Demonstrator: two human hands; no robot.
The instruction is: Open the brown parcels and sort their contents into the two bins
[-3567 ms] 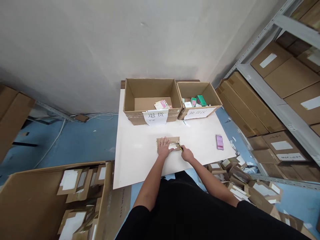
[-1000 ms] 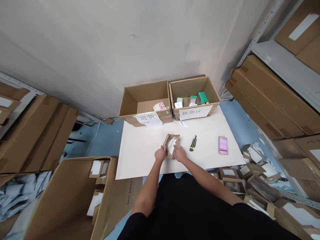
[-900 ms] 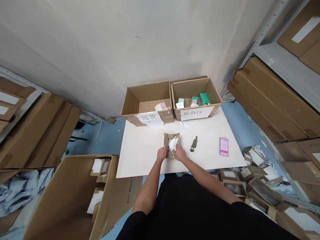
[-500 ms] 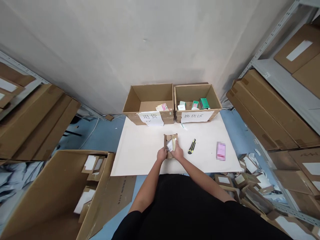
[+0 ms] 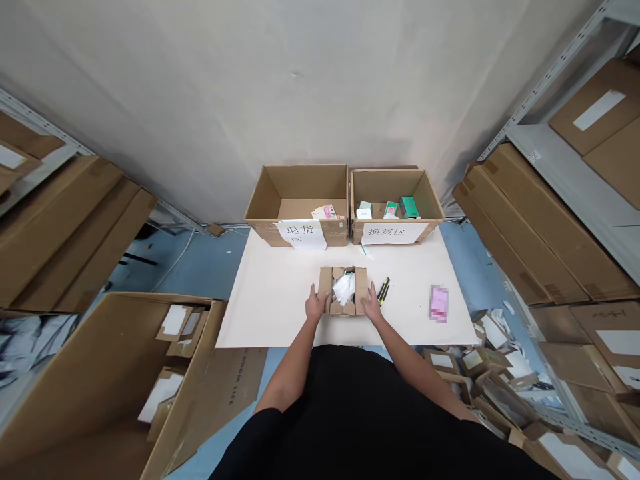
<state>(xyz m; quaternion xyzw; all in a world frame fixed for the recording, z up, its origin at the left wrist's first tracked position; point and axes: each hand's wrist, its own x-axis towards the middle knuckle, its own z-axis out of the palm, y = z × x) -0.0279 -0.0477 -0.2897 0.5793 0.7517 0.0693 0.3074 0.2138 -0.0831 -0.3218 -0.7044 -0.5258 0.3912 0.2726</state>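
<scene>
small carton (image 5: 361, 285) sits on the white table (image 5: 273, 300), opening up, flaps folded out to its sides. crumpled white wrapping (image 5: 344, 289) shows in the opening, clear of all visible fingers.

left hand (image 5: 315, 305) at carton's left side: thumb and index spread wide, thumb at the left flap's outer edge, index pointing away from the person, outside the carton. right hand (image 5: 371, 305) mirrors it at carton's right side, also spread wide, thumb at the right flap's edge. so the carton lies between the two thumbs. can't tell if the lower fingers reach under the flaps.

box cutter (image 5: 384, 291) just right of carton, near the right index. pink blurred item (image 5: 439, 303) well right of carton. return bin (image 5: 296, 183) and exchange bin (image 5: 395, 180) stand side by side beyond carton, both with paper signs on the front.
</scene>
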